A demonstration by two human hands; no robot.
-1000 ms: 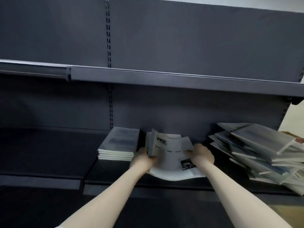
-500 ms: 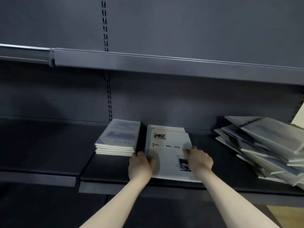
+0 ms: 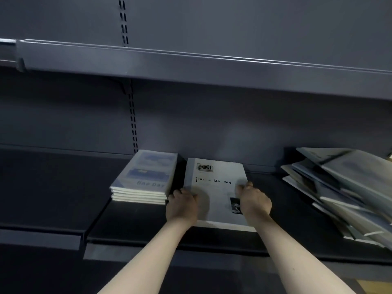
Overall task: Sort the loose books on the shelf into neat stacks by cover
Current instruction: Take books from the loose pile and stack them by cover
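A white-covered book (image 3: 214,187) with "Time & Memory" lettering lies flat on the dark shelf board (image 3: 131,228), topping a thin pile of the same cover. My left hand (image 3: 182,205) grips its left edge with curled fingers. My right hand (image 3: 253,201) holds the right side, fingers curled over the cover near the edge. Just left of it sits a neat stack of blue-and-white books (image 3: 146,179). At the far right, a loose, slanted heap of books (image 3: 347,187) sprawls over the shelf.
The upper shelf's front rail (image 3: 191,66) overhangs the working space. A slotted upright (image 3: 132,122) runs down the back panel behind the blue stack. Bare shelf board extends to the left (image 3: 53,187) and between the white book and the heap.
A second ago the white book was raised and bent between my hands; it now lies flat on its pile. Both hands stay at its edges.
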